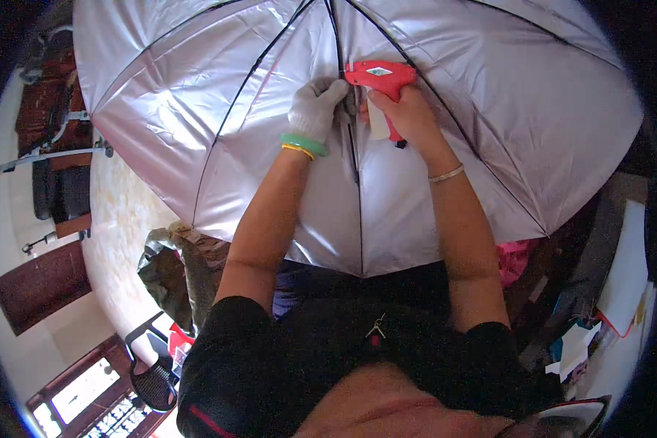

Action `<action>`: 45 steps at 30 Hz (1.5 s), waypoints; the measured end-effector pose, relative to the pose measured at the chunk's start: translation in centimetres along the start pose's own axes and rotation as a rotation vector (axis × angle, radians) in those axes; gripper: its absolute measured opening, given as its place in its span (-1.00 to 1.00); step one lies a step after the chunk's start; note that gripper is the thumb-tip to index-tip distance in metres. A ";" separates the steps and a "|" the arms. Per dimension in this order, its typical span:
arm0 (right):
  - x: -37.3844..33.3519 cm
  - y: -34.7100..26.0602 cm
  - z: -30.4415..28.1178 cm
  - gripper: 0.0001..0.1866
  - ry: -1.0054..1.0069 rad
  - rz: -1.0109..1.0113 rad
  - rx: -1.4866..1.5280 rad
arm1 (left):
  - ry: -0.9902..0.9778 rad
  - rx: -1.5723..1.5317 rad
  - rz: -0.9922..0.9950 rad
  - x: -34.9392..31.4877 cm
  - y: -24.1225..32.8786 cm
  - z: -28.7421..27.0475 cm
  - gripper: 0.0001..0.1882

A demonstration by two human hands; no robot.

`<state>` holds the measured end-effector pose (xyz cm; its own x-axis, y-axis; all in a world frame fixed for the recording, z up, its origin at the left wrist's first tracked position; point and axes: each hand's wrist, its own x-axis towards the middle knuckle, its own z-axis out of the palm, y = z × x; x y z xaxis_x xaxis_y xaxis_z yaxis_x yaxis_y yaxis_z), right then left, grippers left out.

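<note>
An open umbrella [525, 109] with a silvery lining and thin dark ribs spreads out before me, its inside facing up. My left hand [315, 108], in a pale knit glove, is closed at a dark umbrella rib [355, 157] near the middle; its fingertips are partly hidden against dark material there. In my bare right hand [414, 123] is a red tagging gun [398, 77], gripped by its handle. The gun's nose points left and meets the rib just above my left fingertips. White material [378, 123] shows beside the handle.
To the left, a crumpled olive-and-grey cloth [169, 274] lies beyond my arm, with a black mesh-backed chair [153, 383] behind it. Dark wooden furniture [42, 285] stands farther off. Papers and small items [577, 347] are piled at the right, near something pink [515, 259].
</note>
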<state>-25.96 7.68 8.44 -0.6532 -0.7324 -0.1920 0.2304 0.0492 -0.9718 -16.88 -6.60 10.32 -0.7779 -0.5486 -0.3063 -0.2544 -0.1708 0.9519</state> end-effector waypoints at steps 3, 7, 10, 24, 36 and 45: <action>0.7 0.5 -0.2 -0.73 -0.012 -0.011 -0.038 | -0.004 0.001 0.025 0.0 0.1 0.2 -0.72; 0.8 0.5 0.1 -0.76 -0.012 -0.043 -0.121 | -0.016 -0.036 0.016 0.2 -0.1 0.2 -0.70; 0.7 0.2 -0.3 -0.77 -0.019 -0.008 -0.246 | 0.001 0.007 0.011 -0.4 0.5 0.6 -0.67; -10.9 -0.4 -4.8 -0.68 -0.018 -0.089 -0.036 | 0.101 1.424 -0.052 -10.9 -3.0 4.3 -0.62; -14.2 7.4 -0.6 -0.67 -0.019 0.168 -0.016 | 0.342 0.771 0.035 -14.3 -6.7 2.7 -0.48; -16.9 5.9 3.4 -0.64 0.156 0.018 -0.438 | 0.161 0.546 -0.103 -14.6 -7.3 0.8 -0.60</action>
<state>-11.11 17.97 6.45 -0.7604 -0.6195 -0.1950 -0.0614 0.3674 -0.9280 -4.15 3.33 7.78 -0.6470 -0.6768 -0.3513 -0.6169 0.1938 0.7628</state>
